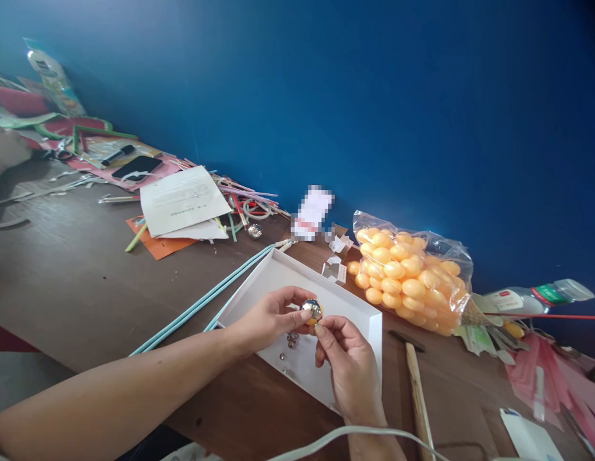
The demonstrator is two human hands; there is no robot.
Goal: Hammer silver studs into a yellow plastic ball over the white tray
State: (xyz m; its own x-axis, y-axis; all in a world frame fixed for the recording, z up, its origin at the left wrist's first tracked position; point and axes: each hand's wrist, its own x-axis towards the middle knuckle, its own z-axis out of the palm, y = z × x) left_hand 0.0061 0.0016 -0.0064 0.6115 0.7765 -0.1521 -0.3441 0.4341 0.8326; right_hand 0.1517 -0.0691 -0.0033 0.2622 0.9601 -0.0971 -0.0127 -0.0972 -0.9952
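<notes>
A shiny silver ball (312,309), with some orange-yellow at its lower edge, sits between the thumb and fingers of my left hand (273,315). My right hand (348,358) is closed in a pinch just beside and below the ball. Whatever its fingertips hold is too small to make out. Both hands are above a shallow white box (359,314). In the box, partly hidden behind my hands, lie several small silver beads (292,340).
A clear bag of orange balls (407,275) stands by the blue wall. Nearby are a hammer (417,390), light-blue cords (201,299), papers (182,198), a phone (137,168), and a plastic bottle (542,294). A white cable (345,430) crosses the front. Another person's hand (7,150) is at far left.
</notes>
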